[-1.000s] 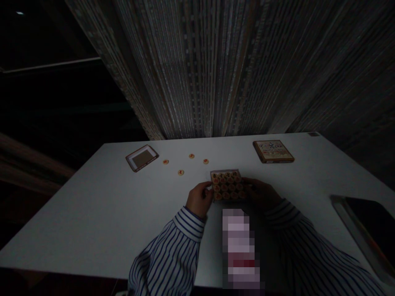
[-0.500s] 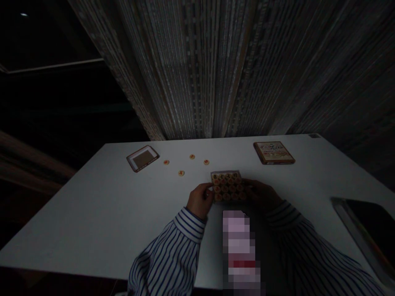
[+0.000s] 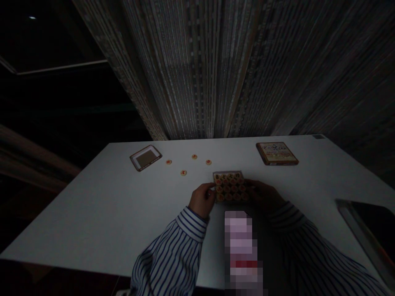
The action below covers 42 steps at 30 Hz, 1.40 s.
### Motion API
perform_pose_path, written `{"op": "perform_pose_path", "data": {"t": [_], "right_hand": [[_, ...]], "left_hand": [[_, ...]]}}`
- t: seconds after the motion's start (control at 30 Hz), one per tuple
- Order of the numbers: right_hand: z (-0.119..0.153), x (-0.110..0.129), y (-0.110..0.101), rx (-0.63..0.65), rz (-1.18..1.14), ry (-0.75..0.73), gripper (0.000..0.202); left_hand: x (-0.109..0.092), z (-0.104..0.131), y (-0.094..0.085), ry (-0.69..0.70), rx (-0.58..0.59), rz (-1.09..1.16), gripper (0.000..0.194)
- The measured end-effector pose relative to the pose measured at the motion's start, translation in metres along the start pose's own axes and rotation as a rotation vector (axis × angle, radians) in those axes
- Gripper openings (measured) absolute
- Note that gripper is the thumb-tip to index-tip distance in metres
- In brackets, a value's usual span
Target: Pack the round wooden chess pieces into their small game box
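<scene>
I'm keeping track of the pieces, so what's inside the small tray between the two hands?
Round pieces with red or black markings sit in rows inside the tray. They cover its floor, so I can't tell whether anything lies beneath them.

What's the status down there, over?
Both hands at the sides of the piece-filled tray. Four loose pieces beyond, leftward. Nothing seen between hands and tray.

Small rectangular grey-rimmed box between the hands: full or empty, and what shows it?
Full: round tan pieces in rows reach across the box.
</scene>
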State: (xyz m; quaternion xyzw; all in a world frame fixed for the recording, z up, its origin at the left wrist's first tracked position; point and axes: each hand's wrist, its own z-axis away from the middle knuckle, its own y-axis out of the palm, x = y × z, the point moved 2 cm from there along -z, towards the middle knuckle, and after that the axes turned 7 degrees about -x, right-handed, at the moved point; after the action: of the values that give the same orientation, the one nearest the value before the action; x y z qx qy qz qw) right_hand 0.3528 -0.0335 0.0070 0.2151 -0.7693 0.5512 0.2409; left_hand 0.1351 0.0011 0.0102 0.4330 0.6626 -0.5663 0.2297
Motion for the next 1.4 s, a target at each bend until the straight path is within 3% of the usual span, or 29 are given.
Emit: {"op": "perform_pose_path", "data": {"t": [0.23,0.47,0.67,0.8,1.07,1.2,1.4], "right_hand": [[-0.001,0.004,-0.004,-0.018,-0.02,0.03,0.032],[-0.004,-0.002,-0.008,-0.135,-0.038,0.042,0.024],[-0.009,-0.002,-0.018,-0.216,-0.133,0.13,0.028],[-0.011,0.007,-0.027,-0.245,-0.157,0.134,0.029],[-0.023,0.042,-0.033,-0.139,-0.051,-0.052,0.032],[-0.038,0.058,-0.025,-0.037,-0.017,-0.137,0.025],[-0.059,0.094,-0.002,0.157,0.181,-0.241,0.026]], "left_hand": [[0.0,-0.002,-0.001,0.042,-0.063,-0.031,0.023],[0.002,-0.005,-0.005,0.053,-0.148,-0.031,0.019],[0.01,-0.01,-0.01,-0.044,-0.188,0.059,0.013],[0.012,-0.007,-0.025,-0.111,-0.178,0.086,0.012],[0.023,0.006,-0.068,-0.077,-0.106,-0.021,0.026],[0.034,0.003,-0.086,-0.005,-0.15,-0.081,0.017],[0.052,-0.006,-0.103,-0.038,-0.189,-0.196,0.014]]}}
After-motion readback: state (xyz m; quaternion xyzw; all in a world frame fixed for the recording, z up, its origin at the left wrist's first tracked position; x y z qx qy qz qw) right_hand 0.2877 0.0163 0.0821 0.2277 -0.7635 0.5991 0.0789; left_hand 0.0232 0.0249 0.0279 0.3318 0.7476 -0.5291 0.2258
